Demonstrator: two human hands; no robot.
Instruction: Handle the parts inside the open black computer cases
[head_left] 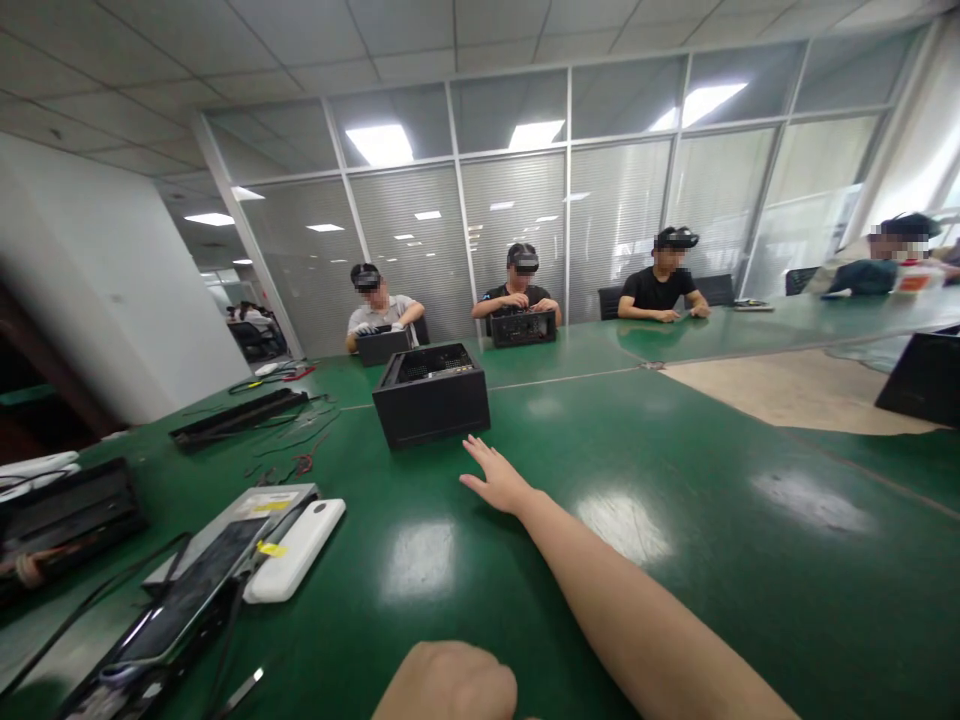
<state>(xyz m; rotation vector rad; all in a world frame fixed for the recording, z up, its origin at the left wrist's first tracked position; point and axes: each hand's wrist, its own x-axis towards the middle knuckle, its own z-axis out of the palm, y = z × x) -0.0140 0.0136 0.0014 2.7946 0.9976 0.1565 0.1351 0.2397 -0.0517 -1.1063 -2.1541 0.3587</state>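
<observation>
1. Right hand: palm down, fingers spread and released, over the green surface. Fingertips just beside the near right corner of the black computer case; contact, can't tell.
2. Left hand: curled, at bottom edge, partly cut off; can't tell if its fingers grasp anything.
3. Computer case: on the surface, ahead of both hands, top side open, perforated metal inside.
4. Left of the hands: white power bank beside a silver box with yellow label, plus dark cables.
5. Behind those: thin loose wires, then a long black panel, near the surface's left side.
6. Right: brown sheet lying flat, black box at its far right end.
7. Across the surface: co-worker in pale shirt behind a dark case; next co-worker's hands at an open chassis; third in black shirt, forearms on the surface.
</observation>
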